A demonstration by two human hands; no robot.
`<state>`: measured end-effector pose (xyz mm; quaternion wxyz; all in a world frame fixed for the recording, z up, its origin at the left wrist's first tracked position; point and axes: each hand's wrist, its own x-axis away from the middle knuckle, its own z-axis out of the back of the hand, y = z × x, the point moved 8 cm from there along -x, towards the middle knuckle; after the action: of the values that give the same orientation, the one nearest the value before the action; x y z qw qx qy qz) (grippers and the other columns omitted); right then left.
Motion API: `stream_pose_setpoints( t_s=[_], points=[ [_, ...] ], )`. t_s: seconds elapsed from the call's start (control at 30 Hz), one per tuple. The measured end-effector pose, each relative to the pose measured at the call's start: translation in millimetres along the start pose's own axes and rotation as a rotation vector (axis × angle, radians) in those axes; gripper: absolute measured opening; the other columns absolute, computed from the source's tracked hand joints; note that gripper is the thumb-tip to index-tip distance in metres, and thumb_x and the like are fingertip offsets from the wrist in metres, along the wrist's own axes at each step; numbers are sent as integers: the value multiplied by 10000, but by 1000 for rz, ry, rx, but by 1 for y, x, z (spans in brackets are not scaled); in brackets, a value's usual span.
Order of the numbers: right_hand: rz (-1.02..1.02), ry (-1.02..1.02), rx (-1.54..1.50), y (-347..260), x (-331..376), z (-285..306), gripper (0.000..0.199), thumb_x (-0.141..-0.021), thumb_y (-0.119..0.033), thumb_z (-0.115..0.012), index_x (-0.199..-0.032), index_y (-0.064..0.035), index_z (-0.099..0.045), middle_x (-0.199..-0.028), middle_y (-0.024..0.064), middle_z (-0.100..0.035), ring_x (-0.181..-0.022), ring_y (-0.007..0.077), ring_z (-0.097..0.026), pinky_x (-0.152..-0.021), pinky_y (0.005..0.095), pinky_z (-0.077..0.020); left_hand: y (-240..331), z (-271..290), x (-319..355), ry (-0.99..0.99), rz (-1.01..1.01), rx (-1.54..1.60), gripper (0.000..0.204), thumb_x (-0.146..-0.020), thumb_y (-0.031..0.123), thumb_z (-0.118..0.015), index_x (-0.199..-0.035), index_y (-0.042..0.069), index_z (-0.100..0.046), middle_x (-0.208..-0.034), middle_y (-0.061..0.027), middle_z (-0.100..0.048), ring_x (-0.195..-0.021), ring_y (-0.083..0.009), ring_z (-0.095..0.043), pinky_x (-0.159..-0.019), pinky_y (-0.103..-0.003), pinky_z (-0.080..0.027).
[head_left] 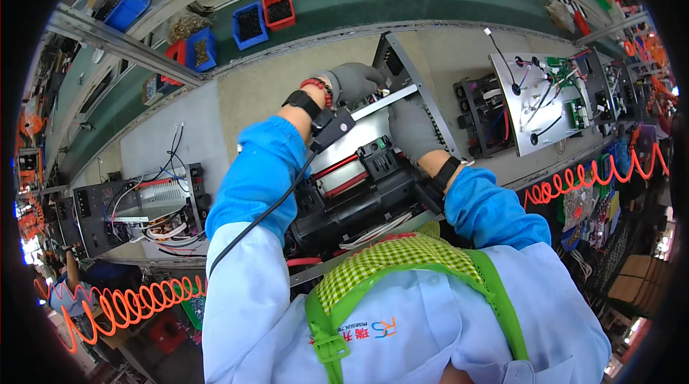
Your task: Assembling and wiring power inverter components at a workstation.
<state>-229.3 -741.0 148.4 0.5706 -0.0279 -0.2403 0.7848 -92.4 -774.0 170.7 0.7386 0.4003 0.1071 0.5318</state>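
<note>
In front of me lies a metal chassis [353, 138] with black parts and a long black cylinder [316, 232] inside its near half. At its far end my left hand [357, 82], in a grey glove, has its fingers curled together by the bright metal edge [387, 100]. What they pinch is too small to make out. My right hand [416, 131], also gloved, reaches inside against the perforated dark side panel [435, 120], its fingertips hidden. A black box on a cable [334, 131] is at my left wrist.
Another open chassis with loose wires [154, 201] stands at left; a metal plate with green circuit boards [542, 104] is at right. Blue [250, 26] and red bins [278, 10] of small parts sit beyond the bench. Orange coiled hoses [136, 305] hang along the near side.
</note>
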Motion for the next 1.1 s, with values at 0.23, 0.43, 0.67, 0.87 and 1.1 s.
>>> stream_pose_setpoints(
  t_s=[0.23,0.43,0.67,0.87,1.1],
  points=[
    [5,50,-118,5,-5,-1,265,-884,-231,-586,-946,14,-666,-931,250,-666,-906,426,-639,-833,496,-503,-7,-3,-16,40,119,-40,338,-812,271,-640,-1111,140,-727,-1070,-129,-709,-1008,-286,-653,-912,-370,-487],
    [-84,42,-208,19,-13,-5,325,-895,-281,-587,-897,37,-657,-898,256,-657,-873,418,-636,-792,486,-498,-1,-10,-19,-8,176,40,309,-820,286,-655,-1083,150,-739,-1101,-108,-708,-1037,-277,-659,-907,-360,-501],
    [2,-177,-46,-7,9,19,469,-912,-415,-568,-1052,27,-641,-965,273,-664,-924,413,-649,-809,487,-502,-23,-2,-20,196,161,164,323,-795,246,-683,-1056,63,-736,-1014,-136,-720,-956,-246,-670,-875,-339,-496],
    [155,-193,-138,-33,9,135,579,-897,-490,-586,-1221,-11,-595,-1099,238,-654,-986,376,-651,-861,428,-520,-43,60,66,593,266,81,375,-810,320,-672,-1096,81,-706,-997,-129,-719,-935,-260,-684,-839,-373,-519],
    [-11,-509,-183,32,-74,60,501,-871,-443,-602,-1180,-49,-632,-1127,197,-665,-1019,348,-645,-879,403,-519,-9,21,208,256,371,-498,664,-763,428,-758,-1305,110,-546,-1075,-173,-675,-1024,-362,-639,-883,-443,-499]
  ],
)
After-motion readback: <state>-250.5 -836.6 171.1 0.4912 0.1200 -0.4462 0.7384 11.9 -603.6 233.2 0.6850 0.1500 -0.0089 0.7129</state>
